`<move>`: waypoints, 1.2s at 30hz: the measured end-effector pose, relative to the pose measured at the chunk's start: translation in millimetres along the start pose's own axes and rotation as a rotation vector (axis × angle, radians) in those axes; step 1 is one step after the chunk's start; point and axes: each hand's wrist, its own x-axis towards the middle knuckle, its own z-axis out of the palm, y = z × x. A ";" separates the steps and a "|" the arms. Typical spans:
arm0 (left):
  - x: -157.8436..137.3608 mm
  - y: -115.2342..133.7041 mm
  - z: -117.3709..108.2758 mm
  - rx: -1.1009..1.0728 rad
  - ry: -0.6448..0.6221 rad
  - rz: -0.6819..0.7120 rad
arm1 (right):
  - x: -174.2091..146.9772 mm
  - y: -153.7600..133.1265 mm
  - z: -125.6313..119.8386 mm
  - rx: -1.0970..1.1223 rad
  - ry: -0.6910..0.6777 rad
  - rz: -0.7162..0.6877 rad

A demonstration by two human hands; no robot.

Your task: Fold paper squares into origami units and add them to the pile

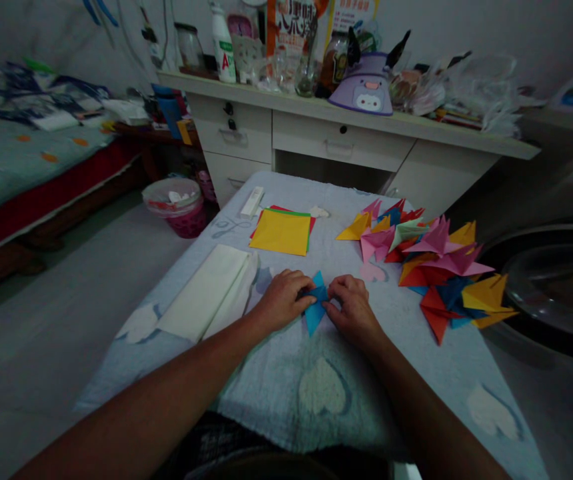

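A partly folded blue origami paper lies on the cloth near the middle of the table, its long points toward and away from me. My left hand pinches its left side between thumb and fingers. On the opposite side, the thumb and fingers of my right hand close on its right edge. Beyond my hands sits a stack of square coloured paper, yellow on top with red and green edges showing. Folded paper cranes in pink, red, yellow, blue and pale green are grouped to the right.
A folded white paper or cloth lies left of my hands, and a small white box behind it. The table has a light blue heart-patterned cloth. A pink bin stands left, a cluttered white desk behind, a front-loading washer right.
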 end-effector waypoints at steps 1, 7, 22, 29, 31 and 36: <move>0.1 0.6 0.6 -0.014 0.010 0.001 | 0.1 0.5 0.8 -0.007 -0.007 0.004; 1.8 1.9 3.1 -0.155 0.051 -0.004 | 0.5 0.4 0.4 -0.002 -0.011 0.002; -2.7 9.6 3.2 -0.168 0.170 -0.095 | -0.7 -4.4 -0.9 0.005 0.180 -0.050; -5.2 16.2 1.6 -0.087 0.120 -0.093 | -5.1 -12.6 1.7 -0.008 0.191 -0.142; -5.6 15.5 0.9 -0.056 0.132 -0.104 | -6.5 -15.6 -0.1 0.014 0.133 -0.173; -5.9 16.0 -2.1 -0.006 0.134 -0.131 | -7.7 -18.7 -5.3 0.056 0.040 -0.222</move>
